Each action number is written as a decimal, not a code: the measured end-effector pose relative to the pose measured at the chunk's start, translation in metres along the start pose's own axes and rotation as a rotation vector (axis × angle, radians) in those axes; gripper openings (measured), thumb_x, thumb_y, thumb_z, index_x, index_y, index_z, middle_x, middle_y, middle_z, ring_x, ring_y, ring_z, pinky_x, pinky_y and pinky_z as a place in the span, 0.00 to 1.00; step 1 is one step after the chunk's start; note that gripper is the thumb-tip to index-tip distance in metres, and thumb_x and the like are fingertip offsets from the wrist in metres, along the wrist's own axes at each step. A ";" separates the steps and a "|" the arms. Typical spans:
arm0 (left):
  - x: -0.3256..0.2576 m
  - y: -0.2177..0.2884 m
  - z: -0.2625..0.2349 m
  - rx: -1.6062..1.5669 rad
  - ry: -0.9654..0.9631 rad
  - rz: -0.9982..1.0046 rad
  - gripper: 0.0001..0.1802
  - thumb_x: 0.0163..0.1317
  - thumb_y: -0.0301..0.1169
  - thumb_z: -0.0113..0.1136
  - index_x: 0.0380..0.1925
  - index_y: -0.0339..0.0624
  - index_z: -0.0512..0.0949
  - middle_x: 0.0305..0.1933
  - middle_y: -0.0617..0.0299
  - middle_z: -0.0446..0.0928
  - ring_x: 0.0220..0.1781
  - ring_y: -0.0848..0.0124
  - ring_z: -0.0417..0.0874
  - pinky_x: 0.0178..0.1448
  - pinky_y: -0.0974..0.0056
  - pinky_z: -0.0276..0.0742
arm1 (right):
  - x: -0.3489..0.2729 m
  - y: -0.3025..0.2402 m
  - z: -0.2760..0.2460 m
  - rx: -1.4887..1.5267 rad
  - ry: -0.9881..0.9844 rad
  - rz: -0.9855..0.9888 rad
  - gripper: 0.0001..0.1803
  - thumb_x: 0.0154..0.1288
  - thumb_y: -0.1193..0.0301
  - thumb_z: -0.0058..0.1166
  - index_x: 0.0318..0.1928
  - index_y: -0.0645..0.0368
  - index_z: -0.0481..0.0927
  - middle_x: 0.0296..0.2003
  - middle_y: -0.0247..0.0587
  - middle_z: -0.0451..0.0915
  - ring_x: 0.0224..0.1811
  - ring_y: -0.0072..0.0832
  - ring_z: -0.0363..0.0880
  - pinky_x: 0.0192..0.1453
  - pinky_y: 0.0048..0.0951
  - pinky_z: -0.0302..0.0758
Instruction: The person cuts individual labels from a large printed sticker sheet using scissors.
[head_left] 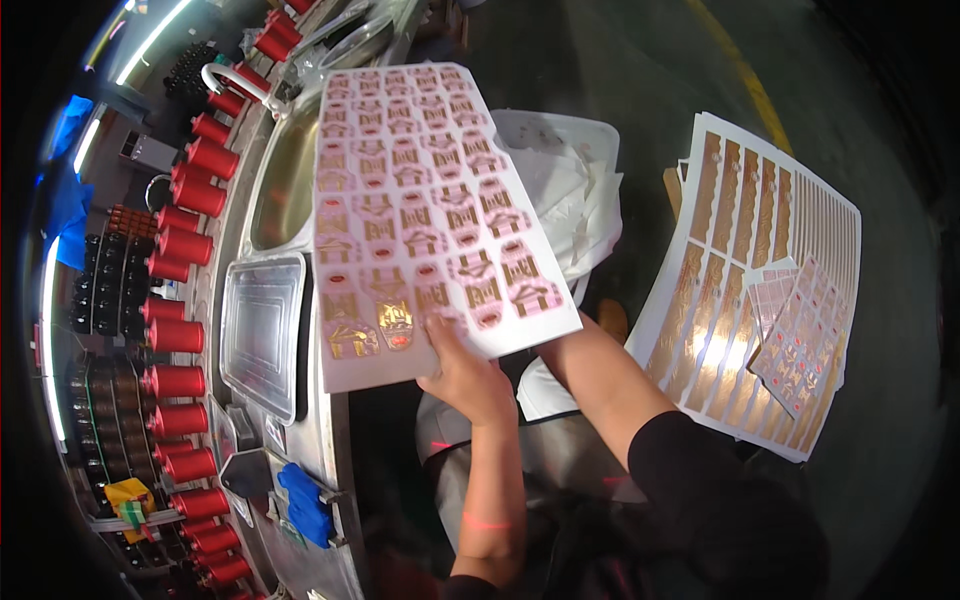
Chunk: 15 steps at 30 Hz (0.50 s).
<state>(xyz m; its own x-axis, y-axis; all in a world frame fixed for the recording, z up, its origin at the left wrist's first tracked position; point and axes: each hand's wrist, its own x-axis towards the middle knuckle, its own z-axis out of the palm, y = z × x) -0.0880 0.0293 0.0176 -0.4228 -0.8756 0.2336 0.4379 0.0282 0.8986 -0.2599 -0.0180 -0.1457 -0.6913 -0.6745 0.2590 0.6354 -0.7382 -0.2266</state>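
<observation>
A large white sheet of pink and gold stickers (400, 215) is held up in front of me, tilted, over the edge of the sink counter. My left hand (468, 375) grips its near edge, thumb on top and the other fingers underneath. Two stickers by that thumb shine bright gold. My right forearm reaches in behind the sheet's near right corner, and the sheet hides my right hand, so its fingers do not show. To the right lies a stack of larger sheets with gold strips (690, 300). Smaller pink and gold sticker sheets (800, 340) rest on that stack.
Left of the sheet, a steel sink (285, 190) with a white faucet (240, 82) is set in the counter. A clear rectangular tray (262, 335) and a blue cloth (305, 505) lie nearer. Red cylinders (178, 336) line the back. A translucent bin (560, 130) holds crumpled white material.
</observation>
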 end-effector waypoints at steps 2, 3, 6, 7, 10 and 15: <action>0.006 0.000 0.003 -0.016 -0.002 -0.002 0.14 0.65 0.26 0.50 0.46 0.24 0.70 0.45 0.56 0.74 0.41 0.74 0.76 0.43 0.68 0.75 | -0.002 -0.014 -0.011 -0.023 0.040 0.010 0.18 0.69 0.65 0.41 0.52 0.64 0.70 0.46 0.44 0.77 0.44 0.28 0.77 0.49 0.29 0.76; 0.009 0.000 0.006 -0.036 -0.007 0.016 0.14 0.65 0.26 0.50 0.45 0.24 0.71 0.44 0.56 0.74 0.40 0.74 0.75 0.43 0.68 0.75 | -0.007 -0.021 -0.017 -0.037 0.056 0.016 0.18 0.69 0.65 0.41 0.52 0.64 0.70 0.46 0.44 0.77 0.44 0.27 0.77 0.49 0.29 0.76; 0.033 0.015 -0.011 0.038 0.079 0.118 0.12 0.66 0.29 0.50 0.40 0.27 0.73 0.39 0.59 0.75 0.37 0.76 0.74 0.38 0.68 0.74 | -0.093 -0.005 0.061 -0.443 0.213 -0.109 0.16 0.66 0.62 0.45 0.46 0.62 0.69 0.27 0.42 0.77 0.24 0.29 0.77 0.28 0.30 0.76; 0.035 0.018 -0.008 0.072 0.062 0.133 0.12 0.66 0.29 0.49 0.38 0.28 0.73 0.37 0.59 0.75 0.36 0.77 0.73 0.37 0.69 0.73 | -0.123 -0.004 0.049 -0.366 0.193 0.024 0.13 0.61 0.66 0.47 0.42 0.61 0.66 0.19 0.40 0.72 0.16 0.29 0.72 0.22 0.28 0.71; 0.039 0.025 -0.001 0.124 0.150 0.206 0.12 0.67 0.31 0.49 0.31 0.31 0.73 0.25 0.65 0.72 0.21 0.80 0.67 0.20 0.72 0.63 | -0.206 -0.002 0.118 -0.559 0.341 0.123 0.14 0.55 0.70 0.48 0.42 0.57 0.65 0.21 0.36 0.69 0.22 0.25 0.71 0.28 0.25 0.70; 0.035 0.025 -0.009 0.176 0.118 0.302 0.13 0.67 0.32 0.49 0.29 0.32 0.73 0.20 0.67 0.69 0.14 0.81 0.59 0.13 0.72 0.51 | -0.228 -0.007 0.184 -0.748 0.211 0.197 0.15 0.55 0.71 0.49 0.43 0.57 0.64 0.30 0.33 0.67 0.32 0.19 0.67 0.36 0.22 0.66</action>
<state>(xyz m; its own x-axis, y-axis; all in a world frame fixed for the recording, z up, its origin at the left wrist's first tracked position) -0.0844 -0.0048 0.0447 -0.1963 -0.8643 0.4631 0.3812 0.3679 0.8481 -0.0434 0.1424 -0.0306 -0.6882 -0.7253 -0.0170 0.4053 -0.3649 -0.8382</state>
